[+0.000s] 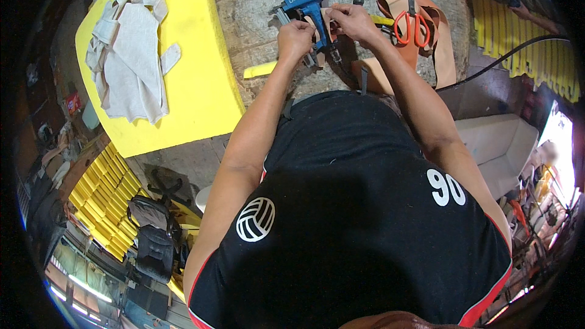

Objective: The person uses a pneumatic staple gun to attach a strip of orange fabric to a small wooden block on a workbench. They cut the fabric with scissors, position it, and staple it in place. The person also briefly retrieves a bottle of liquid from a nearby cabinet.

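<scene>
Blue staple gun [314,11] at the far side of the worktable [256,36], lying with its head away from the wearer and slightly left, between the two hands. Black hose fitting [334,55] at its near end.

Left hand [295,39]: just left of the gun's handle, fingers curled, thumb and forefinger drawn in; cannot tell whether they close on anything. Right hand [356,22]: thumb and forefinger pinched on what looks like a narrow tan piece [326,21] beside the handle (edges partly hidden by the fingers).

Near the left wrist, a short yellow strip [259,70] lies flat. Right of the right hand, scissors with orange handles [411,27] rest on looped tan and brown strips [448,49], blades pointing away from the wearer.

Left part of the table: large yellow sheet [189,85], with a crumpled pale cloth [131,67] on it.

Further out: at upper right, part of another person's arm [539,19] above ridged yellow material [496,36]; at right, a pale box-like piece [496,143]; at lower left, stacked yellow pieces [106,201] beside a black chair [153,250].
</scene>
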